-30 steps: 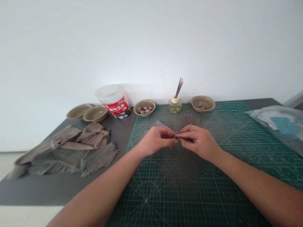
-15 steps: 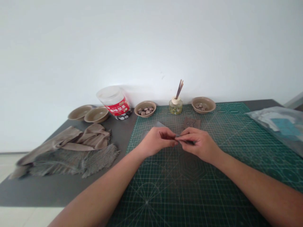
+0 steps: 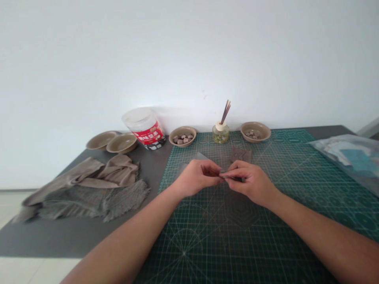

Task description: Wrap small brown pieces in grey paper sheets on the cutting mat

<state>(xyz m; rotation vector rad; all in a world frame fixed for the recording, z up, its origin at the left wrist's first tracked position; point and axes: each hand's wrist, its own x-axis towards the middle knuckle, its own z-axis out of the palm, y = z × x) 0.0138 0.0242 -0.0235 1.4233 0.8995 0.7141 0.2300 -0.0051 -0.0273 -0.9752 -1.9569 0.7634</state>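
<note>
Over the green cutting mat, my two hands meet with their fingertips together. My right hand pinches a small, thin, dark flat piece, mostly covered by the fingers. From the other side, the thumb and fingers of my left hand close on the left end of this piece; whether something smaller is there too is hidden. Just behind my right hand lies a brown paper square with handwritten marks, resembling sandpaper. A clear plastic sheet or bag shows partly behind my left hand.
Bowls with stones, one left and one right, flank a reed diffuser by the wall. Leftward stand a red-labelled plastic jar, two more bowls and a crumpled grey-brown cloth. A plastic bag lies right.
The view has shifted very slightly. Both hands keep the same pinching pose at nearly the same spot, with only small finger movement.
</note>
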